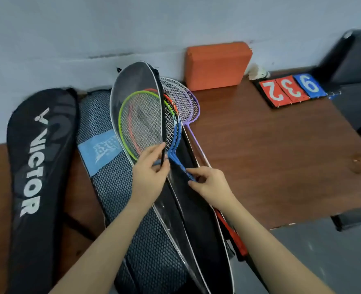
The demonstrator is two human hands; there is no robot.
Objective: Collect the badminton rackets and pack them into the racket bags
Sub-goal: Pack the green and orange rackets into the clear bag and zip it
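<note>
An open black racket bag lies on the wooden table, its flap raised. Inside it sit a green-framed racket and a blue and orange racket. My left hand grips the dark edge of the flap near the racket throats. Over the blue shaft, my right hand pinches something small that I cannot make out. Two purple and white rackets lie beside the bag on the right. A red handle pokes out along the bag's right edge.
A black Victor racket bag and a mesh bag with a blue label lie to the left. An orange block stands by the wall. A flip scoreboard and a shuttlecock sit at the back right of the table.
</note>
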